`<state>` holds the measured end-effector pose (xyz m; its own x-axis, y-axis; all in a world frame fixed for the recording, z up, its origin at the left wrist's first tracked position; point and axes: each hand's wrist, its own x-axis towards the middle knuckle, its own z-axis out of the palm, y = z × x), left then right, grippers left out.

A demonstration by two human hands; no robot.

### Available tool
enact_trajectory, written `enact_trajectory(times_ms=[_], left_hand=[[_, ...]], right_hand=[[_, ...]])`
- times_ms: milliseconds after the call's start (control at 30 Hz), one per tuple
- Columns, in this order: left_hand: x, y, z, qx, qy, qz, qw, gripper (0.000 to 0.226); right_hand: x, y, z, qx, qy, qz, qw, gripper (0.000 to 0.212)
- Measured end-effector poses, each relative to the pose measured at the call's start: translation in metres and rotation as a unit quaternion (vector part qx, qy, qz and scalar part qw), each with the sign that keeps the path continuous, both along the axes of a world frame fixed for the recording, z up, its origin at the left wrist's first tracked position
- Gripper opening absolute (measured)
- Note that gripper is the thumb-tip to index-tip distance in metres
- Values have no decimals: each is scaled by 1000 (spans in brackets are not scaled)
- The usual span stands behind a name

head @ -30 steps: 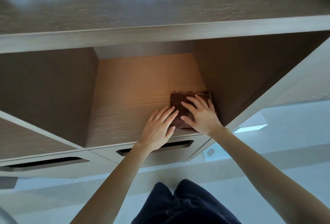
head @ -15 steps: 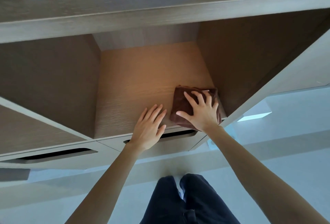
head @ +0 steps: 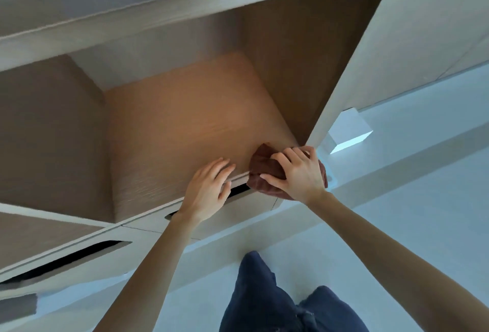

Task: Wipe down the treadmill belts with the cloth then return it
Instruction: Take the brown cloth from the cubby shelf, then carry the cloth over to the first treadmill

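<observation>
Looks down into an open compartment [head: 185, 125] of a pale wood-grain cabinet [head: 423, 27], with a base board lit warm orange, side walls in brown shadow and a thick top board [head: 158, 6] slanting across above. Shows, just below the compartment, two drawer fronts [head: 246, 210] side by side, each cut with a long dark slot handle [head: 74, 257]. Takes in, to the right and beneath, a smooth pale grey-blue floor [head: 410, 212], a small white block [head: 349, 122] just beside the cabinet's corner, and a bright patch of light [head: 352, 144] at the foot of that block.
</observation>
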<state>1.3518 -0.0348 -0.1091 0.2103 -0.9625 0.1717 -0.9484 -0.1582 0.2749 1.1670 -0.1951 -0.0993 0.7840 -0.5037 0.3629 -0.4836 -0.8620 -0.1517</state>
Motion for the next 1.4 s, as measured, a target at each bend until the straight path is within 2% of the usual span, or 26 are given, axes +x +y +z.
enact_trajectory(times_ms=[133,333,500,833,1100,1267,1400], left_hand=[[-41,-25,5,2,7,-85,996,38],[-157,-70,19,22,-17,-239,971,43],[-278,-95,31,26,-19,-312,950,45],[-511,-110,26,35,-42,-510,858,47],[-634,-124,33,2,-56,-616,786,47],[-705,-136,22,2,-81,-689,721,51],[-761,-151,7,34,-112,-733,671,50]], right_hand=[[-83,9,6,96,-22,-78,992,50],[-233,37,11,114,-40,-261,958,45],[-354,73,17,132,-67,-374,915,46],[-554,154,24,120,-122,-543,822,40],[-647,209,16,80,-166,-675,715,29],[-680,231,5,82,-186,-750,630,25],[-708,238,-3,104,-199,-785,577,22]])
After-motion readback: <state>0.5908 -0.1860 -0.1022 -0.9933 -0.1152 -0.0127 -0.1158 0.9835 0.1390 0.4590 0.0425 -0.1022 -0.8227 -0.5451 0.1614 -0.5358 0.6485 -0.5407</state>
